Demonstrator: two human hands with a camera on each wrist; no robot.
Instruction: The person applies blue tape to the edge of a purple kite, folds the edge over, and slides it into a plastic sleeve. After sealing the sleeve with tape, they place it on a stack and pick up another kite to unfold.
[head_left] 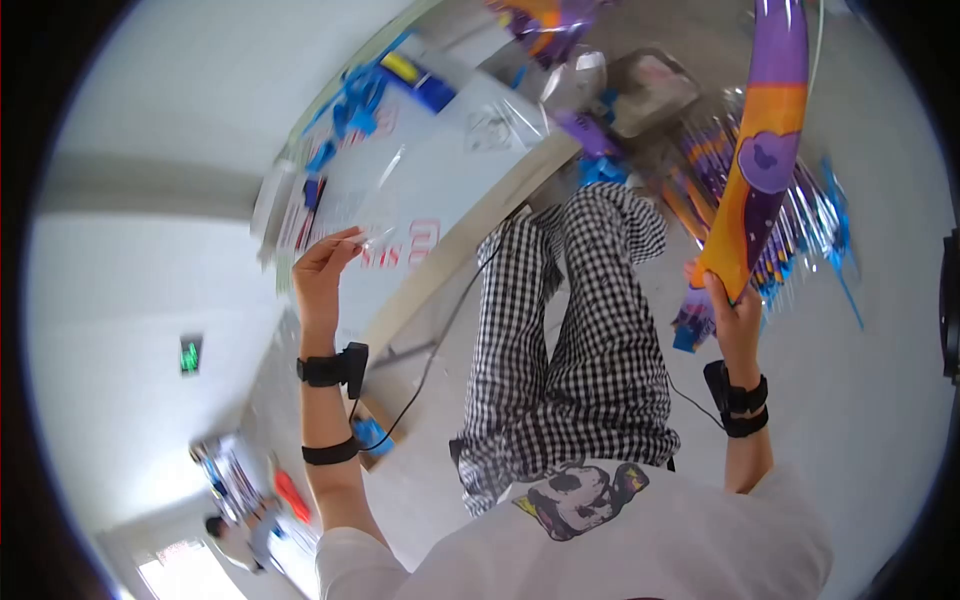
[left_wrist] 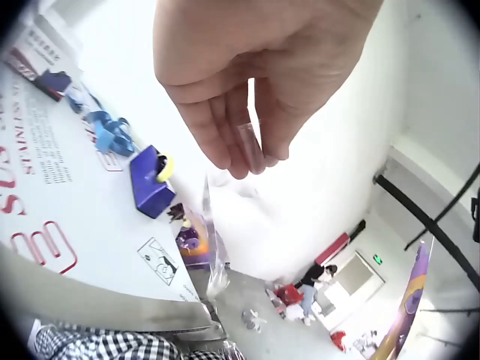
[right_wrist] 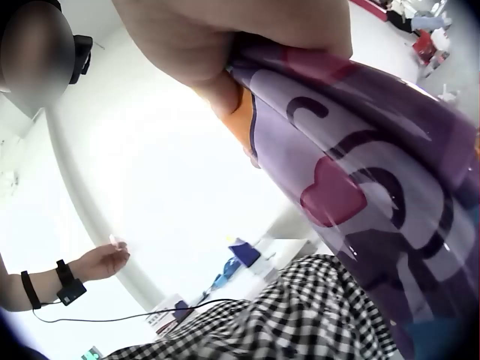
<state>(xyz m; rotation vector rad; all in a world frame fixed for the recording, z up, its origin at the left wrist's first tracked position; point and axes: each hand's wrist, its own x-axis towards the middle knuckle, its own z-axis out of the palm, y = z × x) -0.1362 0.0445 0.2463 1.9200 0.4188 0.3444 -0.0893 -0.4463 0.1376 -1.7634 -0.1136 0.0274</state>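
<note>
In the head view my left hand (head_left: 325, 270) is raised over the white tabletop (head_left: 345, 205) at the left. Its thumb and fingertips pinch a short clear strip (left_wrist: 252, 148) that looks like tape, curled lengthwise in the left wrist view. On the right side my right hand (head_left: 735, 325) grips the near end of a long, glossy purple-and-orange plastic tube (head_left: 765, 150). The tube looks puffed out and slants up and away from the hand. Close up in the right wrist view, its purple film (right_wrist: 397, 180) shows a pink heart and folds gathered at the hand.
A blue tape dispenser (left_wrist: 152, 182) with a yellow roll and blue ribbon (head_left: 358, 100) lie on the tabletop. Several wrapped purple-and-orange pieces (head_left: 790, 230) are heaped on the floor at right. Cables run from both wrists. Below the table sits a small cardboard box (head_left: 375, 430).
</note>
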